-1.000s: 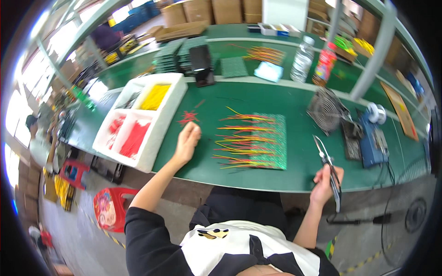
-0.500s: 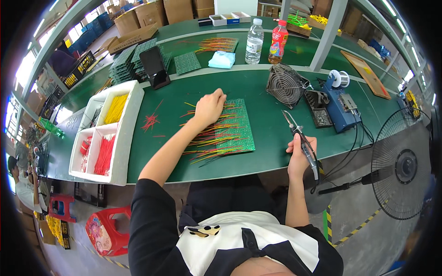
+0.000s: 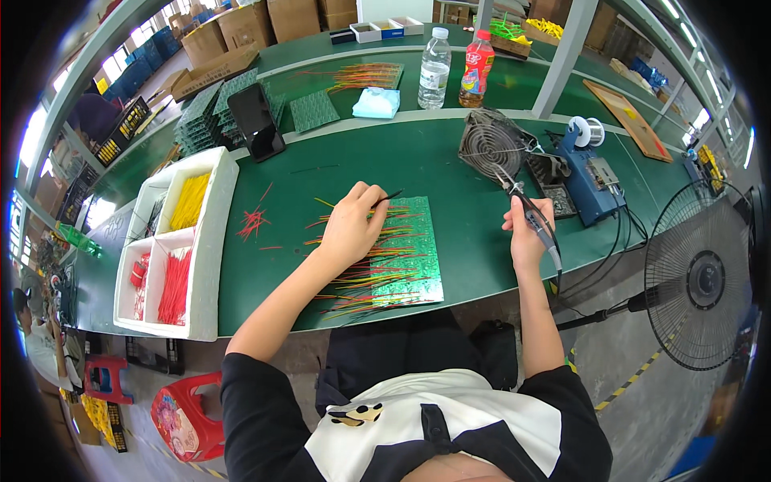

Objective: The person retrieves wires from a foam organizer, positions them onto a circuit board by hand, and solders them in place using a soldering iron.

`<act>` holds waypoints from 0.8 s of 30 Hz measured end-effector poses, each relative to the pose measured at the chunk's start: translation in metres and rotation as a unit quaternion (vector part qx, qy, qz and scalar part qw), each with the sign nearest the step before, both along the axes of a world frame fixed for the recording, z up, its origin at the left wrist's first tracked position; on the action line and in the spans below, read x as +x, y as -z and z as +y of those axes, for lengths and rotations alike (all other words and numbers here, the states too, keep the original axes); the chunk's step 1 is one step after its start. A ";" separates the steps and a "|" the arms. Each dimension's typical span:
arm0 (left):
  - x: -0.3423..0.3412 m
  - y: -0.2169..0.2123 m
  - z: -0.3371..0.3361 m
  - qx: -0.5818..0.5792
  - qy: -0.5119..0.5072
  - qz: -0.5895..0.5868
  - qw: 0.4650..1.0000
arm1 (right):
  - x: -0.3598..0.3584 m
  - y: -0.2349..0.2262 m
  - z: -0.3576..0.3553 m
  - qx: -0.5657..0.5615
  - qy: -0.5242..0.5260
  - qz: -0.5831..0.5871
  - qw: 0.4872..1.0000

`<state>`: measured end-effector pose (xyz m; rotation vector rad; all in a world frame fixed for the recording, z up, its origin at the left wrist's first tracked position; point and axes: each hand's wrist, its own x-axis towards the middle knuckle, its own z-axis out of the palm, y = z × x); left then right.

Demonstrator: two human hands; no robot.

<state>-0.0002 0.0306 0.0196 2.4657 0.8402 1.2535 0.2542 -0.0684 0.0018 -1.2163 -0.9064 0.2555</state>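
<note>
The green circuit board lies on the bench before me, with many red, yellow and black wires sticking out past its left side. My left hand is over the board's upper left corner, its fingers closed on a thin black pointed thing whose kind I cannot make out. To the right of the board, my right hand grips a soldering iron. Its metal tip points up and left, in front of the small square fan, apart from the board.
At left stands a white foam box of sorted wires, beside loose red wires. A blue soldering station with a solder spool sits at right. Behind are a phone, stacked boards, a blue-white packet and two bottles.
The board and its wires have shifted toward me. My left hand has come nearer, and the thin black thing now shows in its fingers. The soldering iron has moved up, close to the square fan.
</note>
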 end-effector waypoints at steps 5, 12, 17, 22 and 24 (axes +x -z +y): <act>-0.011 -0.018 -0.010 -0.243 0.018 -0.024 0.970 | -0.001 0.002 0.000 0.000 0.016 0.007 1.000; -0.017 -0.017 0.002 -0.336 0.052 -0.092 0.936 | -0.006 0.002 0.001 -0.009 0.010 -0.006 1.000; -0.017 -0.014 0.014 -0.375 0.070 -0.091 0.920 | -0.003 0.004 0.001 -0.009 0.017 -0.011 1.000; -0.008 -0.005 0.018 -0.313 0.068 -0.023 0.947 | -0.006 0.001 0.000 -0.026 0.013 0.009 1.000; -0.007 -0.001 0.018 -0.279 0.083 -0.021 0.956 | -0.008 0.001 0.000 -0.032 0.006 0.013 0.999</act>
